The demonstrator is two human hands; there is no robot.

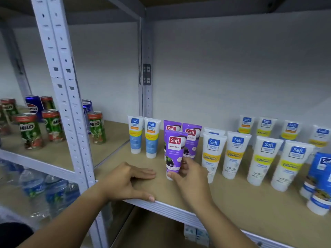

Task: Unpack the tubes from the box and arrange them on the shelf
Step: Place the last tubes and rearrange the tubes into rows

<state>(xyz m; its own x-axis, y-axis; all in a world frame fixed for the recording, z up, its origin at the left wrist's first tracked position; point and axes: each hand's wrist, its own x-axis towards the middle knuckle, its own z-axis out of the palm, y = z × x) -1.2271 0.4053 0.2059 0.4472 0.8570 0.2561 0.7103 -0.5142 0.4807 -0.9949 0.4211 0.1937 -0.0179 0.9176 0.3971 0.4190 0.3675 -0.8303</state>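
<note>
A purple Safi Naturals tube [174, 151] stands cap-down on the wooden shelf [232, 199], and my right hand [190, 178] pinches its lower end. Two more purple tubes [191, 140] stand just behind it. My left hand [127, 181] rests flat on the shelf board to the left, fingers straight, thumb along the front edge. Two white-and-blue tubes [143, 135] stand at the back left. Several white Vitamin C tubes [236, 153] stand in rows to the right. No box is in view.
A perforated grey upright [71, 108] splits the rack. Milo cans [29, 129] and Pepsi cans [34, 106] fill the left bay, with water bottles [43, 190] on the shelf below. Blue-and-white tubes [320, 179] stand at the far right edge.
</note>
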